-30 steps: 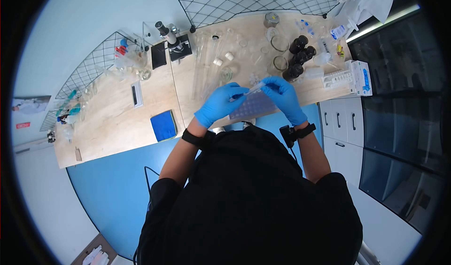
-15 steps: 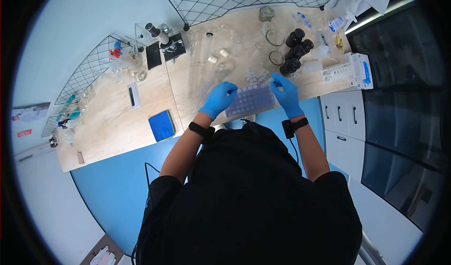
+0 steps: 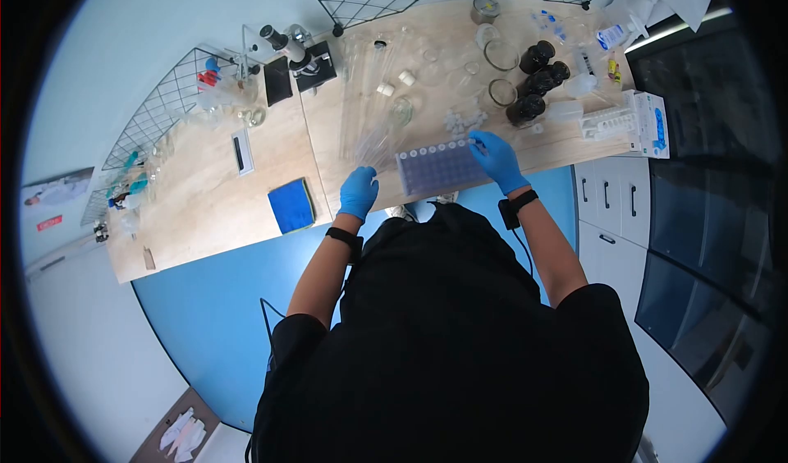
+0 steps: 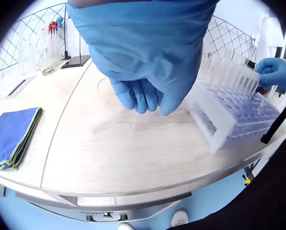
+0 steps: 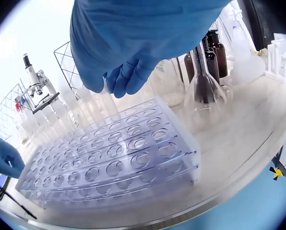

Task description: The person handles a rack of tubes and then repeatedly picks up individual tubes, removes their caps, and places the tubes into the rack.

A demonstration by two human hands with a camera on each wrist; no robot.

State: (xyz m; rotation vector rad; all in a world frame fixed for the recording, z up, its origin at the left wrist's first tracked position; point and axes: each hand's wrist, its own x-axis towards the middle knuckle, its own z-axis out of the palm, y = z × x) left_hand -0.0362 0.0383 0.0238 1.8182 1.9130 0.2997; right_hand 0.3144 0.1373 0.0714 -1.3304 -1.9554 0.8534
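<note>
A translucent purple tube rack (image 3: 440, 176) stands near the table's front edge, with a row of white-capped tubes (image 3: 433, 148) along its back side. My gloved right hand (image 3: 497, 161) is at the right end of that row; in the right wrist view its fingers pinch the top of a clear tube (image 5: 108, 103) upright at the rack's back row. Left of the rack, my gloved left hand (image 3: 359, 192) hangs low over the table, fingers together and loosely bent. Clear tubes (image 4: 157, 122) lie beneath its fingertips in the left wrist view; I cannot tell if they touch.
Loose white caps (image 3: 465, 122) lie behind the rack, with glass flasks and brown bottles (image 3: 525, 108) beyond. At the right are a white rack (image 3: 607, 124) and a glove box (image 3: 652, 126). A blue cloth (image 3: 291, 205) and a microscope (image 3: 287, 48) are to the left.
Both hands were together at a tube above the rack and then parted. My left hand has moved left and down toward the table; my right hand now pinches a tube at the row's right end.
</note>
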